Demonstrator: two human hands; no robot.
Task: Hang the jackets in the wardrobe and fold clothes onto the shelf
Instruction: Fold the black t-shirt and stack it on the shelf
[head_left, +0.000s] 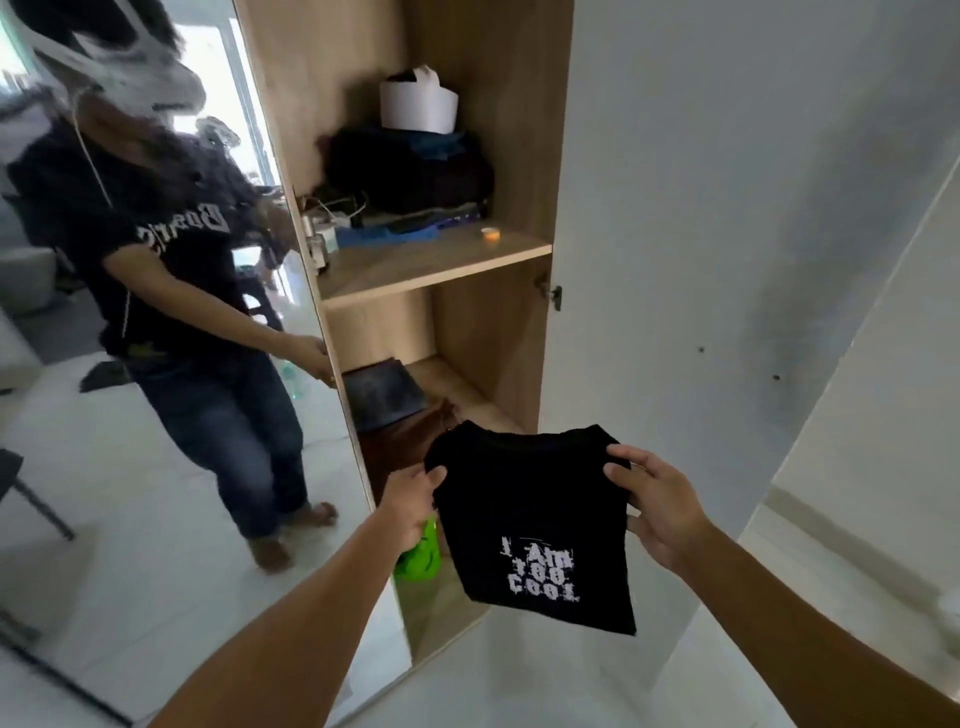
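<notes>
A folded black T-shirt (530, 519) with white lettering hangs in the air in front of the open wardrobe. My left hand (410, 499) grips its upper left corner and my right hand (660, 504) grips its upper right corner. Behind it the wooden wardrobe (498, 156) stands open. Its upper shelf (431, 265) carries a pile of dark folded clothes (410, 171). The lower compartment (467, 379) holds a dark flat item (382, 392) on top of brown fabric.
A white roll (418, 106) sits on the clothes pile, with cables and small boxes (332, 228) at the shelf's left and a small orange cup (490, 235). A mirror door (156, 312) on the left reflects a person. The white door (727, 260) stands open at right. A green object (418, 556) shows below my left hand.
</notes>
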